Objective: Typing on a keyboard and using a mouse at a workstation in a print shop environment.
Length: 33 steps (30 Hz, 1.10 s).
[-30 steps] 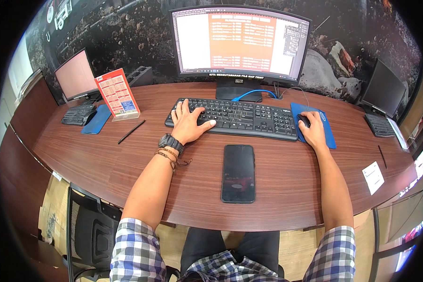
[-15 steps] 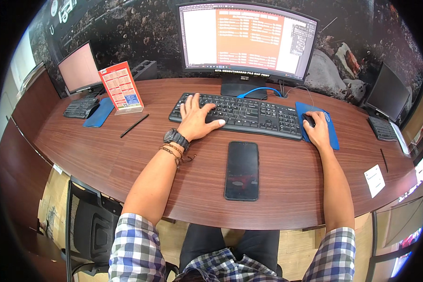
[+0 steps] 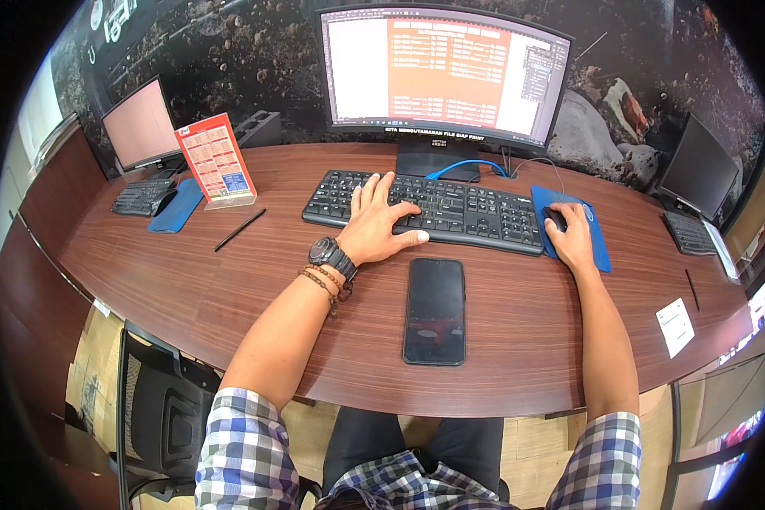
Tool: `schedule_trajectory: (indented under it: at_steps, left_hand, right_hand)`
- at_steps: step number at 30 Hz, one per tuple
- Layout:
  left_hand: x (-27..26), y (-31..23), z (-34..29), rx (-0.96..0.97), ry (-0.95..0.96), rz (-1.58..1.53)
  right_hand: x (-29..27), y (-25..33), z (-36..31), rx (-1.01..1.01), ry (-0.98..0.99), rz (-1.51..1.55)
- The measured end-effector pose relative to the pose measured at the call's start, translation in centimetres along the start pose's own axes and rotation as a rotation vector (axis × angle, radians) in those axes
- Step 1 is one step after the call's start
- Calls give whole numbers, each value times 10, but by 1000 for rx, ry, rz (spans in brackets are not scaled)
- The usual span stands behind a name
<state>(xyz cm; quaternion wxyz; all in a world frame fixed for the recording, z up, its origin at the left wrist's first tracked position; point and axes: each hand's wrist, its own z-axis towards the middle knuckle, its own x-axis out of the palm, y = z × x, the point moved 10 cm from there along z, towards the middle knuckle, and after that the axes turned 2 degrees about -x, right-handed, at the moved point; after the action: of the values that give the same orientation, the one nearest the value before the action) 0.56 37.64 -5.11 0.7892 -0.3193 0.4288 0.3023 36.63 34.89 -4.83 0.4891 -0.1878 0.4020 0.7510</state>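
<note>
My left hand (image 3: 374,226) is spread over the left half of a black keyboard (image 3: 489,212), fingers apart on the keys and thumb near its front edge. A watch and beaded bracelets circle that wrist. To the right, my right hand (image 3: 573,241) is wrapped round a black computer mouse (image 3: 556,218), partly hidden under the fingers, on a blue mouse pad (image 3: 597,244). Between my forearms a black smartphone (image 3: 434,311) lies face up, its screen dark. Behind the keyboard, a curved monitor (image 3: 359,68) shows an orange page of text in an editing window.
On the left stand a red-and-white sign (image 3: 217,161) in a clear holder, a black pen (image 3: 240,229) and a second monitor (image 3: 142,126) with its keyboard. A white paper (image 3: 675,328), a thin dark stick (image 3: 692,290) and a dark monitor (image 3: 699,167) are at right. A black chair (image 3: 166,412) sits lower left.
My left hand has shifted right along the keyboard, toward its middle. My right hand stays on the mouse. The whole view has moved slightly.
</note>
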Motion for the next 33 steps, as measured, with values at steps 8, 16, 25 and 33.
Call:
schedule_trajectory:
  at_steps: [8, 16, 25, 33]
  left_hand:
    - [-1, -3, -1, 14, -4, 6]
    - [-1, -3, -1, 5, 10, 5]
    - [-2, -3, -2, 17, -4, -1]
    - [-1, -2, -2, 21, -5, 6]
  right_hand:
    - [1, -1, 1, -9, -4, 5]
    - [1, -2, 0, -10, -3, 11]
    - [1, -2, 1, -10, -6, 0]
    - [1, 0, 1, -22, -8, 4]
